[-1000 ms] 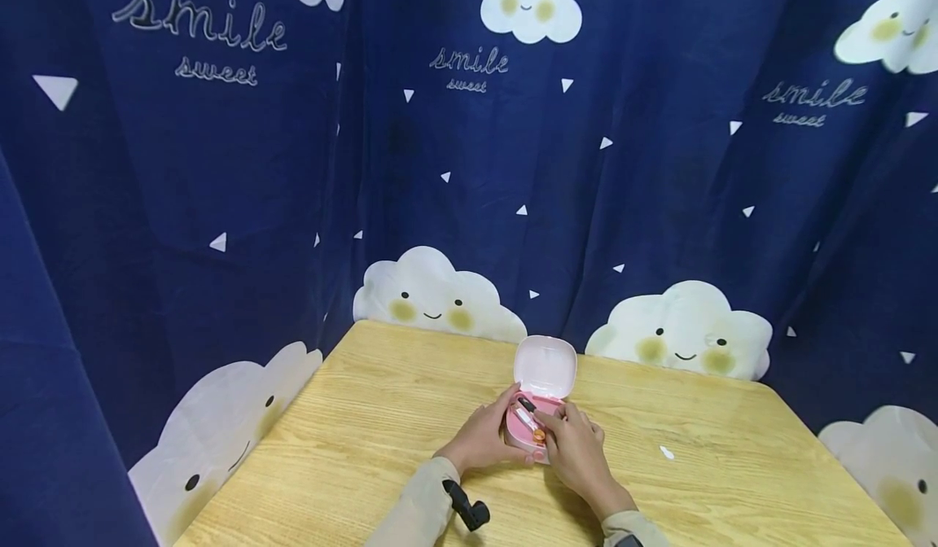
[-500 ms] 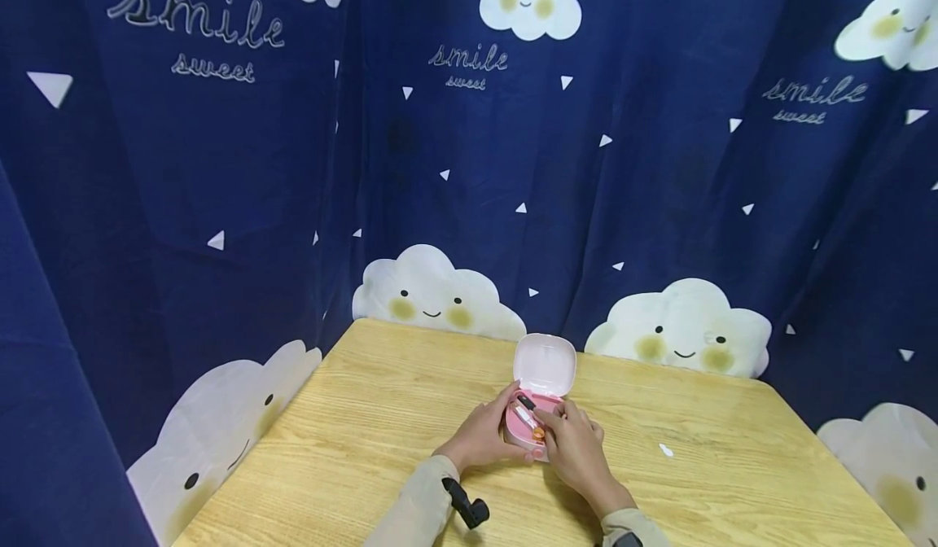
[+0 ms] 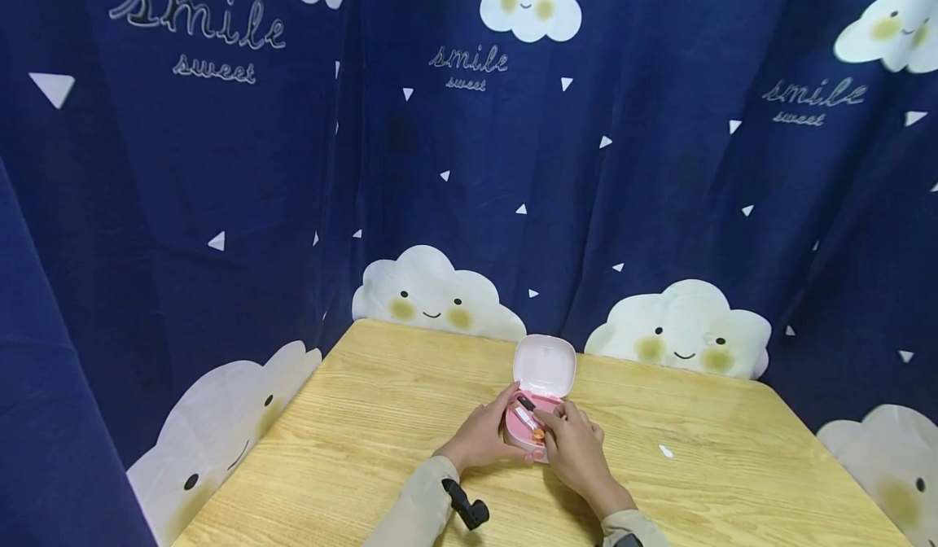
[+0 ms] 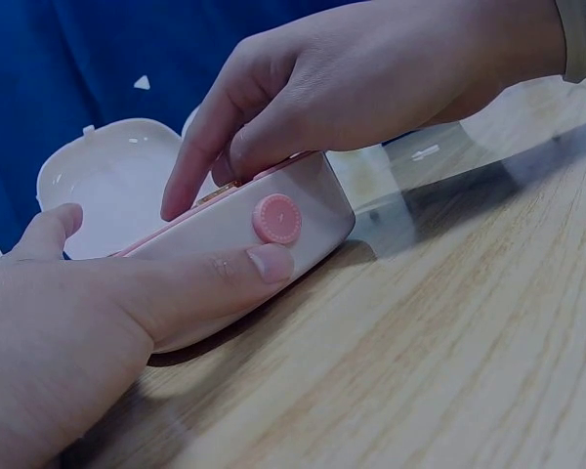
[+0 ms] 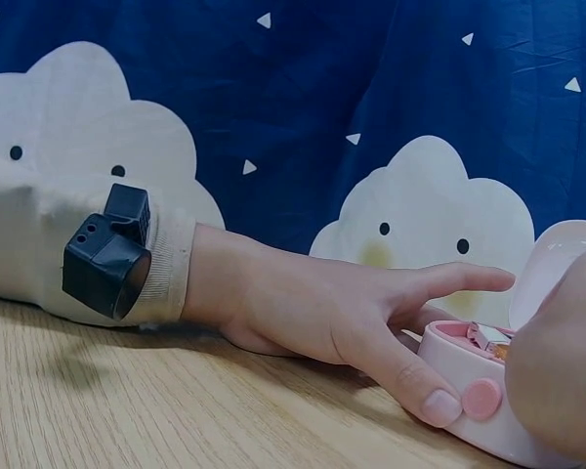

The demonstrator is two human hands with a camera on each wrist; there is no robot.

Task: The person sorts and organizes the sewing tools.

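Note:
A small white box (image 3: 545, 454) with a pink inside and a hinged lid (image 3: 545, 365) stands on the table, its lid raised. On its front wall is a round pink button (image 4: 276, 218). My left hand (image 3: 484, 436) grips the box from the left, thumb along the front wall near the button. Inside lie a slim black piece (image 3: 526, 404), a white piece (image 3: 524, 418) and an orange one (image 3: 538, 435); their kinds are unclear. My right hand (image 3: 579, 452) reaches in from the right, index finger and thumb dipping inside. Whether they pinch anything is hidden.
The wooden table (image 3: 703, 482) extends on all sides of the box. A small white scrap (image 3: 666, 452) lies to the right. Behind the table hangs a dark blue curtain (image 3: 469, 156) with cloud prints. A black camera (image 3: 469, 510) is strapped to the left wrist.

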